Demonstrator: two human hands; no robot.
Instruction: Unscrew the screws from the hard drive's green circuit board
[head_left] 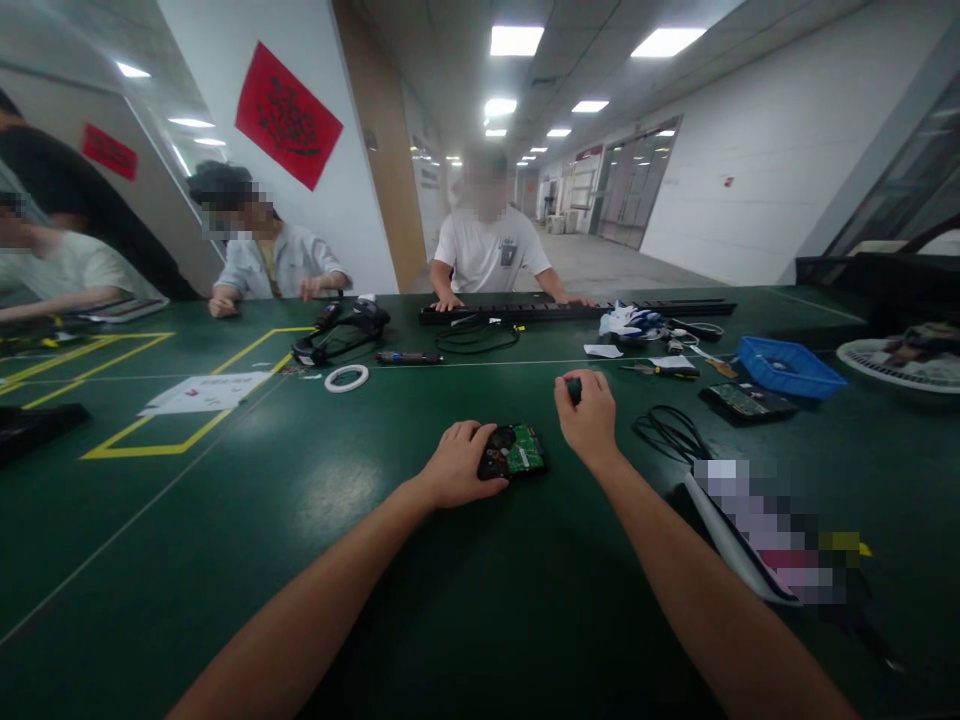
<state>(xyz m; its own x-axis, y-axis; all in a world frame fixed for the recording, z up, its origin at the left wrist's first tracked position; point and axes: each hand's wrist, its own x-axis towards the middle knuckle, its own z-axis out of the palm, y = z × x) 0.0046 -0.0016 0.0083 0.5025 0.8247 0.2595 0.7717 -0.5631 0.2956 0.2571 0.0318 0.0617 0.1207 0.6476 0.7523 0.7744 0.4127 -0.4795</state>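
On the green tabletop in front of me lies a hard drive (pixel 527 455), its green circuit board facing up. My left hand (pixel 461 465) grips it from the left side, with fingers over the far edge and the thumb along the near one. To the right of the drive and apart from it, my right hand (pixel 592 420) is raised and closed. A small dark piece (pixel 574 390) shows between its fingers and thumb; the rest of it is hidden in the hand, so its kind is unclear.
At the right are a second hard drive (pixel 746 402), a blue basket (pixel 791 367), a coiled black cable (pixel 667 432) and pliers-like tools (pixel 664 371). A white tape roll (pixel 346 378) lies at the left. Across the table a person in a white T-shirt (pixel 491 250) touches a long black bar (pixel 525 312).
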